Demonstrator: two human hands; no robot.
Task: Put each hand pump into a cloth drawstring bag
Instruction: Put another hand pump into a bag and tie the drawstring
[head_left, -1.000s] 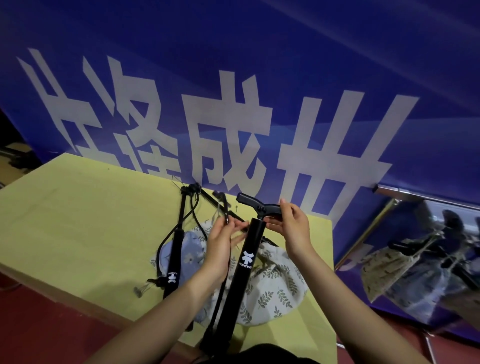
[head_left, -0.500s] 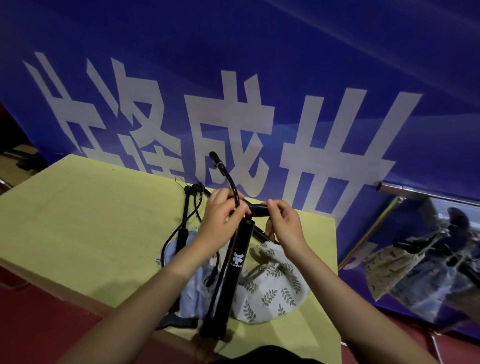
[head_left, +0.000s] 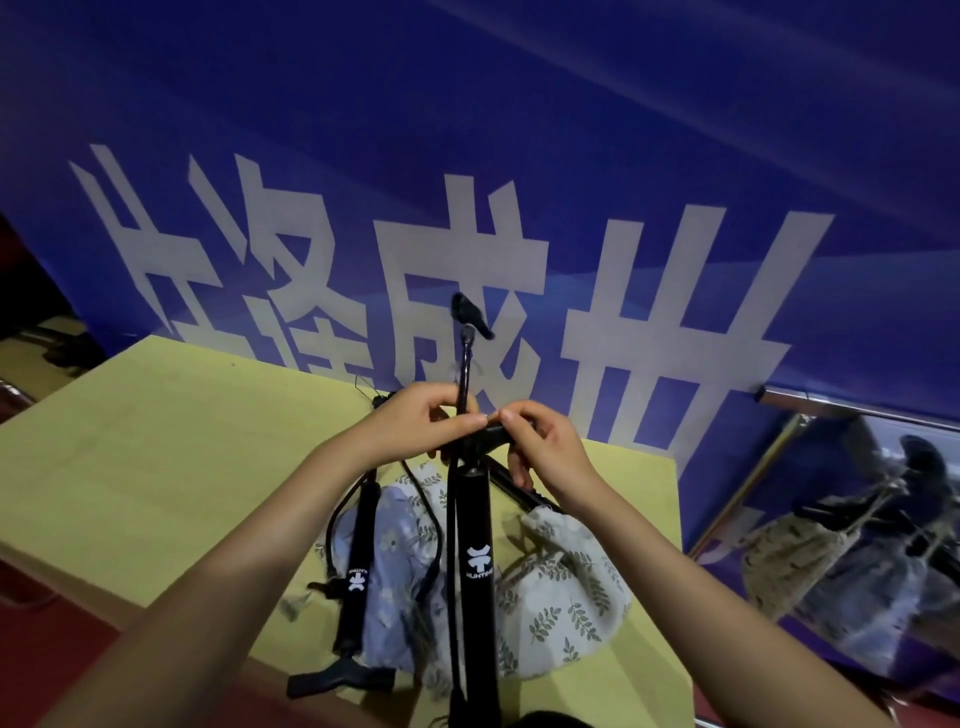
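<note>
A black hand pump (head_left: 477, 561) stands upright in front of me, its barrel marked with a white logo. My left hand (head_left: 415, 428) pinches the pump's thin hose (head_left: 464, 374), which sticks up and ends in a black nozzle. My right hand (head_left: 540, 447) grips the pump's handle at the top of the barrel. A second black pump (head_left: 356, 577) lies on the yellow table (head_left: 171, 467), partly over a blue floral cloth bag (head_left: 395, 571). A white leaf-print drawstring bag (head_left: 566, 592) lies to the right, with another pump's shaft going into its mouth.
A blue banner (head_left: 519, 156) with large white characters rises right behind the table. A reflective panel (head_left: 857, 535) with a metal rail stands at the right. The table's near edge drops to a red floor (head_left: 62, 634) on the left.
The hose has swung up from a bent arc to nearly vertical, with the nozzle higher. Both hands have come together at the pump's top. The view has shifted slightly.
</note>
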